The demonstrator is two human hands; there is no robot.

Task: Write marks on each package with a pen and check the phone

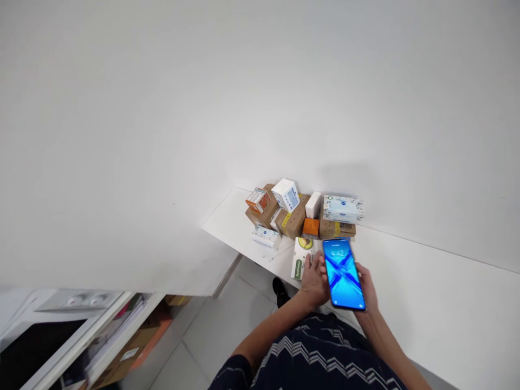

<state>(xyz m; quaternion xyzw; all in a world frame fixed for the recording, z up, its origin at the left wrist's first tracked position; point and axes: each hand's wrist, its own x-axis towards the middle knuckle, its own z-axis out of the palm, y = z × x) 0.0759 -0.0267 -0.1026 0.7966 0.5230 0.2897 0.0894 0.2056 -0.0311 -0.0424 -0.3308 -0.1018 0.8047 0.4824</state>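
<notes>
Right hand (368,281) grips a lit phone (343,273); left hand (313,281) lies open, touching the phone and a green-and-white box (301,254)

A plain white wall (260,97) fills the upper and central field, evenly lit, with a faint shadow above the far edge of a white counter (439,292). The counter runs along the wall from its far left corner toward the lower right. Below its near edge lies a pale tiled floor (219,330). At lower left stands a white shelf unit (77,336) holding papers and cardboard.
</notes>
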